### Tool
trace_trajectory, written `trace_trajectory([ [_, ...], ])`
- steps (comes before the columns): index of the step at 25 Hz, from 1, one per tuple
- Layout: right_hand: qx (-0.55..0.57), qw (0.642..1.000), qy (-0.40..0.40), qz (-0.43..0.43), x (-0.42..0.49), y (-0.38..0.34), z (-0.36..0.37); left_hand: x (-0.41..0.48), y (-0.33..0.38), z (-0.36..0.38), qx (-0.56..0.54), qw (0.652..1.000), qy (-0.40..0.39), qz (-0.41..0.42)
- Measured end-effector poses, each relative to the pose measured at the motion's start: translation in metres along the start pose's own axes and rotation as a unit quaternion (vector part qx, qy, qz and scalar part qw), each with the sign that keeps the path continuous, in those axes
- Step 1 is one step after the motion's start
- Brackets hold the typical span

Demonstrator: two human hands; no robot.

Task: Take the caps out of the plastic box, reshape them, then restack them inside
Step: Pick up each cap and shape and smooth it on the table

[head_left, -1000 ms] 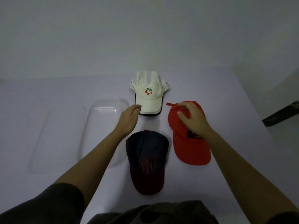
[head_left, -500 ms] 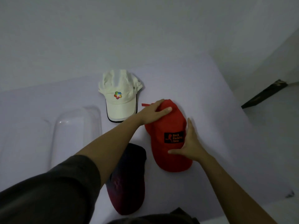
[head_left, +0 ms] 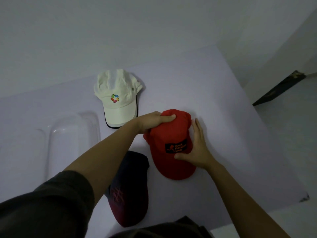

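Note:
A red cap point(head_left: 171, 134) with a black patch lies on the white table, brim toward me. My left hand point(head_left: 155, 120) grips the back of its crown. My right hand point(head_left: 197, 148) presses against its right side, thumb on the brim by the patch. A white cap point(head_left: 118, 98) with a coloured logo lies farther back. A dark navy and maroon cap point(head_left: 132, 188) lies near me, partly under my left forearm. The clear plastic box point(head_left: 72, 143) stands at the left with nothing visible inside.
The table point(head_left: 223, 134) ends at the right, with floor and a dark strip point(head_left: 277, 88) beyond. A second clear plastic piece point(head_left: 22, 152) lies left of the box, hard to make out. A wall rises behind the table.
My left hand went from the white cap's brim to the red cap's crown and now grips it. My right hand slid to the cap's right side. The view turned right.

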State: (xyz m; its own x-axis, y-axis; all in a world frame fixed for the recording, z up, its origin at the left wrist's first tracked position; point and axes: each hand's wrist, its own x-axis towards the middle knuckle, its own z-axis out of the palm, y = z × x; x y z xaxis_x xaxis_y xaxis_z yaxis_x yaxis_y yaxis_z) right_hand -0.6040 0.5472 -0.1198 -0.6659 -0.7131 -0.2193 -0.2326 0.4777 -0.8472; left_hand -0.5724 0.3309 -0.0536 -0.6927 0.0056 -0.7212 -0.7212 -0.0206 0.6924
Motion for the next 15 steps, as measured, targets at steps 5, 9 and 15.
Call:
trace_trajectory([
  [5, 0.141, 0.986, 0.084, -0.016, 0.025, -0.012, -0.017, -0.012, 0.003, 0.002, -0.026, 0.998, -0.050, -0.003],
  [9, 0.266, 0.958, 0.103, 0.029, 0.039, -0.019, -0.009, -0.018, 0.009, 0.006, 0.005, 0.999, -0.046, 0.029],
  [15, 0.358, 0.909, 0.181, 0.118, 0.041, -0.005, 0.003, -0.027, -0.018, 0.004, 0.041, 0.977, 0.179, 0.107],
])
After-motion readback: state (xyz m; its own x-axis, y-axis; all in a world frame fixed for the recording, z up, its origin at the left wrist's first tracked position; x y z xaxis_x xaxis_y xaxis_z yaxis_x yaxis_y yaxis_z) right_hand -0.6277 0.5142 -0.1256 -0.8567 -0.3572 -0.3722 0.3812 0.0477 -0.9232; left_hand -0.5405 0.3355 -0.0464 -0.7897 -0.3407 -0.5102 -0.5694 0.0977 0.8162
